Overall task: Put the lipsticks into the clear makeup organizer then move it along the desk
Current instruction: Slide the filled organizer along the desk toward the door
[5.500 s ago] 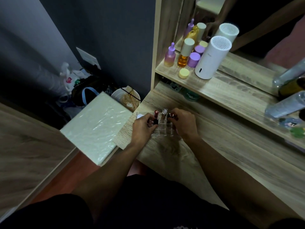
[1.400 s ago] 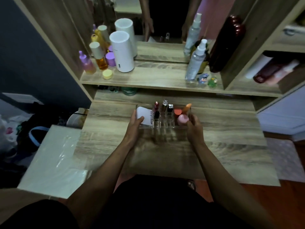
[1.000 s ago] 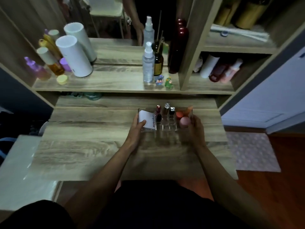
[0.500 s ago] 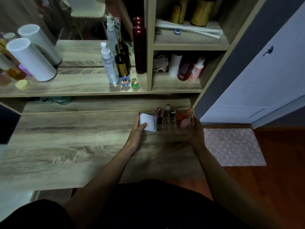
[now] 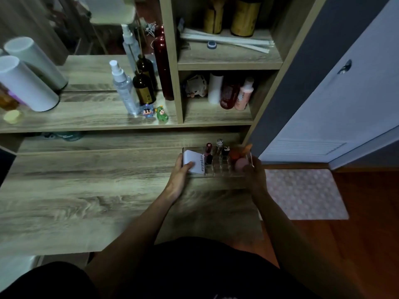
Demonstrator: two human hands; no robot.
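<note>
A white cylinder (image 5: 26,85) is lying tilted at the far left of the shelf, and farther right a clear spray bottle (image 5: 125,91) is standing beside a dark brown bottle (image 5: 144,89), with two small figurines (image 5: 155,112) sitting just in front of them. Below the shelf, the wooden desk (image 5: 86,190) is stretching across the view. The left hand (image 5: 180,175) is gripping the left end of the clear makeup organizer (image 5: 218,169), its thumb lying over a white box (image 5: 194,161) with dark lettering that is sitting in the left compartment. The organizer is resting at the right end of the desk, close to the back, and its see-through walls are showing a grid of small cells. Three lipsticks (image 5: 217,151) are standing upright in the rear cells: a dark red one, a silver-capped one and a black one. Right of them, orange and pink sponges (image 5: 238,160) are filling the end compartment. The right hand (image 5: 255,175) is closing around the organizer's right end, fingers wrapping the wall. A pale dotted mat (image 5: 306,193) is lying on the reddish floor at the right, below a white door (image 5: 345,104)
</note>
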